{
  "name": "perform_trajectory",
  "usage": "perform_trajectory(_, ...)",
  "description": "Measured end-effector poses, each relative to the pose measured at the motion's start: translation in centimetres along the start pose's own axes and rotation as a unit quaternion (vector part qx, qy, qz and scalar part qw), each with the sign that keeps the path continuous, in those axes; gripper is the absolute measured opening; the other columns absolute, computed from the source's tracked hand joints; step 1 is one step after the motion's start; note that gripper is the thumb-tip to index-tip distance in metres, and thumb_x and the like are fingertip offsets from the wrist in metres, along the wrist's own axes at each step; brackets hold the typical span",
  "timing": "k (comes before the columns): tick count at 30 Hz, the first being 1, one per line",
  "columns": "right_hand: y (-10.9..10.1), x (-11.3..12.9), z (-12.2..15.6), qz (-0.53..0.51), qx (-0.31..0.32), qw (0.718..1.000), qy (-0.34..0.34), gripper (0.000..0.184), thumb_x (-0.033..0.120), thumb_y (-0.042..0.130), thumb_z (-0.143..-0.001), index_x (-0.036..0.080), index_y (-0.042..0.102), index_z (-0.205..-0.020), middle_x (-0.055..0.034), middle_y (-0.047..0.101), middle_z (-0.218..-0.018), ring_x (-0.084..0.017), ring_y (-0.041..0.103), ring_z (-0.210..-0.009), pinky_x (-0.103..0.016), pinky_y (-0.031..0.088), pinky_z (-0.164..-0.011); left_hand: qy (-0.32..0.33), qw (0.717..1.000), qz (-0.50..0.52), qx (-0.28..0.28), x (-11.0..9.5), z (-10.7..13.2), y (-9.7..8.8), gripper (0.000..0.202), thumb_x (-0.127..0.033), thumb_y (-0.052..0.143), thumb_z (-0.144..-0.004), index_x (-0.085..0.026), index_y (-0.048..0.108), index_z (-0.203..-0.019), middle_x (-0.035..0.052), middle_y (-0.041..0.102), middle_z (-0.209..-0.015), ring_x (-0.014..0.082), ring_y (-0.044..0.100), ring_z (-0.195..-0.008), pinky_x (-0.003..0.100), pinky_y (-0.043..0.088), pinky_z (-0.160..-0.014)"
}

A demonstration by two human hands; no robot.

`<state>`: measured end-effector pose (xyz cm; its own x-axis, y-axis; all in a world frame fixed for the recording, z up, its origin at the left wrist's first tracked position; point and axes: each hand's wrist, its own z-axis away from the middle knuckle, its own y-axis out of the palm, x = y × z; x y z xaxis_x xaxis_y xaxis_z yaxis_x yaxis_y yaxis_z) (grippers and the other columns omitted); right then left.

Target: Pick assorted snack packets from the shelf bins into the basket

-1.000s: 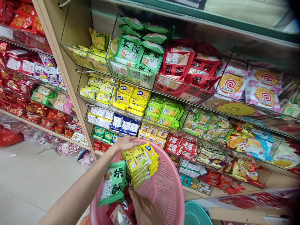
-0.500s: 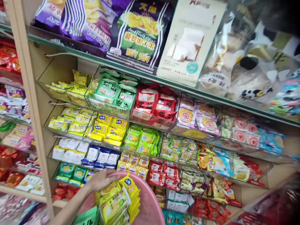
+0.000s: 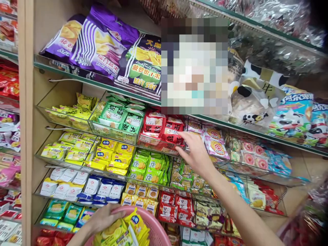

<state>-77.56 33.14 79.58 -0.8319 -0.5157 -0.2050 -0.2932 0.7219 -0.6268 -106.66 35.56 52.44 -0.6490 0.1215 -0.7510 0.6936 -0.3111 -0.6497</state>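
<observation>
My right hand (image 3: 193, 148) reaches up to the red snack packets (image 3: 153, 123) in a clear bin on the upper tier. Its thumb and fingers are apart, with the fingertips at the right-hand red packet. Low in the view, my left hand (image 3: 109, 218) is closed over the rim of a pink plastic basket (image 3: 159, 223). Yellow snack packets (image 3: 139, 227) and lemon-pictured packets (image 3: 115, 235) fill the visible part of the basket. Its lower part is outside the picture.
Green packets (image 3: 111, 114) stand left of the red ones, pink-and-white packets (image 3: 215, 138) right. Below are tiers of bins with yellow packets (image 3: 104, 148) and light green packets (image 3: 155, 162). A glass shelf edge (image 3: 102, 87) runs above, carrying large snack bags (image 3: 99, 44).
My right hand has come into view and reached the red packets. The basket and my left hand sit lower in the picture, and the view has tilted up.
</observation>
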Motion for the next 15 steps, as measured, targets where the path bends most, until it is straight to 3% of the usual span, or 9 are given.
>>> perform_trajectory(4,0.3,-2.2,-2.9,0.028,0.078,0.996,0.017,0.04,0.031,0.054,-0.085,0.02,0.049,-0.122,-0.0105,0.055,-0.122,-0.028,0.045,-0.113,-0.047,0.037,-0.091,0.006,1.0,-0.002,-0.005,-0.1,0.3,-0.2,0.055,-0.073,0.046,-0.072,-0.027,0.07,-0.091,0.0001,0.073,-0.093,0.0288,0.064,-0.093,0.031,0.043,-0.073)
perform_trajectory(9,1.1,-3.5,-4.5,0.037,0.171,0.984,0.039,0.025,0.031,0.055,-0.083,0.022,0.059,-0.107,-0.0069,0.064,-0.106,-0.027,0.05,-0.101,-0.044,0.032,-0.085,0.01,1.0,0.004,-0.008,0.0,0.5,-0.3,0.056,-0.073,0.045,-0.072,-0.026,0.07,-0.091,-0.0003,0.073,-0.09,0.0284,0.064,-0.092,0.029,0.042,-0.074)
perform_trajectory(15,0.9,-3.5,-5.4,0.019,0.201,0.979,0.036,0.012,0.031,0.054,-0.083,0.021,0.061,-0.083,-0.0028,0.065,-0.084,-0.022,0.052,-0.086,-0.037,0.03,-0.078,-0.005,1.0,0.01,-0.002,-0.7,1.0,-0.6,0.056,-0.072,0.046,-0.071,-0.025,0.069,-0.09,0.0002,0.073,-0.091,0.0295,0.064,-0.092,0.03,0.043,-0.076)
